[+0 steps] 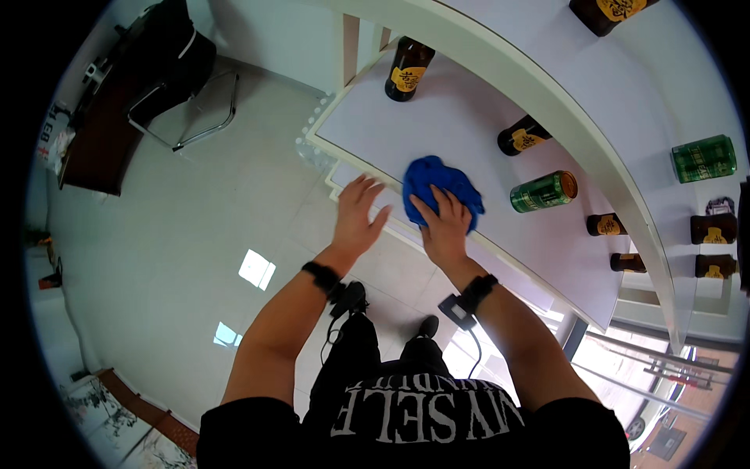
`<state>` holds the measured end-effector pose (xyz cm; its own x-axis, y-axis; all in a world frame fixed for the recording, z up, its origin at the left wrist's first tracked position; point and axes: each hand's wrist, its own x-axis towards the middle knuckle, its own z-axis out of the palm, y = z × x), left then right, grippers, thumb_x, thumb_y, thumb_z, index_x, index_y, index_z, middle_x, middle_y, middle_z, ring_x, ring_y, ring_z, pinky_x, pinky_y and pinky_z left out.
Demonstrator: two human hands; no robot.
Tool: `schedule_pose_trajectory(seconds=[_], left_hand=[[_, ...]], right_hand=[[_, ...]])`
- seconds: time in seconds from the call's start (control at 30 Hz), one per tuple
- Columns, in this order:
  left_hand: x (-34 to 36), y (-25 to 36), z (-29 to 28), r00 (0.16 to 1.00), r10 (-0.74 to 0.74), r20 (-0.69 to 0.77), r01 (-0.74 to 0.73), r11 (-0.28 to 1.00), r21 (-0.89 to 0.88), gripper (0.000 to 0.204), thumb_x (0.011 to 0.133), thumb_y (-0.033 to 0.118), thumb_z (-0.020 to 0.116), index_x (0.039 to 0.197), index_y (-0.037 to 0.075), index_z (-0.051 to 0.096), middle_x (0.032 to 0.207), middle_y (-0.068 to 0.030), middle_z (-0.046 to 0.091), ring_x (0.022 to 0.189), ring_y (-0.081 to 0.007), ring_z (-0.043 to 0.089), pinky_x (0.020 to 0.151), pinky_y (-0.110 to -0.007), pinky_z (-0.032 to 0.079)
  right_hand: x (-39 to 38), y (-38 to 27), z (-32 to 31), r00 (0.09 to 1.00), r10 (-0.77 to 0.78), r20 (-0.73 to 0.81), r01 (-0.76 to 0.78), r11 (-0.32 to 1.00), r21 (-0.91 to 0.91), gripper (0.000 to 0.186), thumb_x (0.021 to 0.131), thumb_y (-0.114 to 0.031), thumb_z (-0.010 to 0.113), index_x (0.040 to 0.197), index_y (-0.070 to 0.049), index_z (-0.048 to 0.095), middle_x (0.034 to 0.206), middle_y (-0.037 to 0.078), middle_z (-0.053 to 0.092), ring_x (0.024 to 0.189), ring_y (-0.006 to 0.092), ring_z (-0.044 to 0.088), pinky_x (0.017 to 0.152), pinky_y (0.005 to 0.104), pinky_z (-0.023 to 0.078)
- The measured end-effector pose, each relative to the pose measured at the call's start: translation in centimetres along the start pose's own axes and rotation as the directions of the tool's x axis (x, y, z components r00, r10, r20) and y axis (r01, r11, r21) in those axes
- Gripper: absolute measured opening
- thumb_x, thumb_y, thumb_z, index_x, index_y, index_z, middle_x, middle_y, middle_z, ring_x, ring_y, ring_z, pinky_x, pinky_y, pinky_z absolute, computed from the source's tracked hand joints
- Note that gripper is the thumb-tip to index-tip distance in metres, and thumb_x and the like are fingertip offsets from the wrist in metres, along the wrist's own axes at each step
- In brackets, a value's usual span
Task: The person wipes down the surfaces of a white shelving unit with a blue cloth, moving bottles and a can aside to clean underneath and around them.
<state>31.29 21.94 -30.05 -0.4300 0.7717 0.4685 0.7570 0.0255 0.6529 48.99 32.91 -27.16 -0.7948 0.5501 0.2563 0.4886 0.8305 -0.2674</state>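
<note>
My right hand (447, 227) presses on a bunched blue cloth (427, 170) at the near edge of the white shelf board (375, 129). Its fingers bend over the cloth's top and grip it against the board. My left hand (358, 216) is open with fingers apart, just off the shelf edge to the left of the cloth, holding nothing. Right of the cloth stands a green can (539, 193). A brown bottle with a yellow label (408, 72) stands behind, near the left end, and another brown bottle (522, 137) stands behind the can.
Two more brown bottles stand farther right on this board. A curved upper shelf edge (562, 117) passes over it; above are another green can (705, 159) and several bottles. At the left are a black chair (195, 66) and a dark desk (98, 148). A glass door lies lower right.
</note>
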Motion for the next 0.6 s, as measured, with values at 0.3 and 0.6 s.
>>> schedule_pose_trajectory(seconds=[0.3,0.6], left_hand=[[-7.9,-2.7,-7.6,0.975,-0.194,0.112,0.186,0.98,0.074,0.04,0.088,0.014,0.066,0.126,0.004,0.057,0.132,-0.0182,0.053,0.131,-0.0397,0.042,0.106,-0.048,0.034],[-4.8,-0.9,-7.6,0.984,-0.12,0.134,0.107,0.989,0.1,0.047,0.092,0.014,0.061,0.136,0.003,0.048,0.141,-0.0185,0.047,0.138,-0.0397,0.034,0.112,-0.049,0.028]], right_hand=[[10.1,-6.9,6.2,0.987,-0.117,-0.11,0.127,0.988,0.093,0.059,0.072,-0.002,0.068,0.125,-0.028,0.064,0.142,0.011,0.047,0.129,0.0332,0.039,0.098,0.0529,0.027],[10.5,-6.3,5.8,0.989,-0.109,-0.098,0.129,0.965,0.23,0.054,0.074,-0.004,0.069,0.122,-0.028,0.066,0.14,0.008,0.05,0.128,0.0298,0.041,0.097,0.0495,0.03]])
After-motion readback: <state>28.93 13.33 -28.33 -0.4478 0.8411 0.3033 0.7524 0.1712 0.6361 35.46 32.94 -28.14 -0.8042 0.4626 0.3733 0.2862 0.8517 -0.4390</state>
